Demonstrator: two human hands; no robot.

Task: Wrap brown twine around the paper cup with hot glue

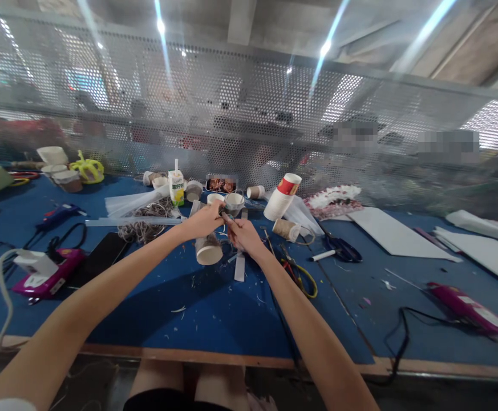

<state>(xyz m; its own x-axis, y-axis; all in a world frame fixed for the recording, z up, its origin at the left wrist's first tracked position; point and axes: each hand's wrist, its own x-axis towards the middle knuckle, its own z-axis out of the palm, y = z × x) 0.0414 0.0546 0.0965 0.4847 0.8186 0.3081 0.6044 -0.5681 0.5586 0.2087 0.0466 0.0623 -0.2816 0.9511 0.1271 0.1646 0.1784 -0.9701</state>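
Note:
My left hand (208,220) is closed in a pinch over the middle of the blue table. Close beside it, my right hand (245,237) is closed too, and the fingertips of both hands nearly meet around a small dark piece that I cannot make out. Just below my left hand a paper cup (209,255) with a grey-brown wrapped side lies tilted, its white end facing me. A pale flat strip (240,268) lies under my right hand. Beyond the fingers stands a wrapped cup with a handle (234,202).
Pliers with yellow handles (306,279), a twine spool (286,230) and dark-handled scissors (346,250) lie to the right. A stack of paper cups (280,200) and a drink carton (176,187) stand farther back. On the left are tangled cord (146,225), a phone (103,257) and a purple power strip (52,274).

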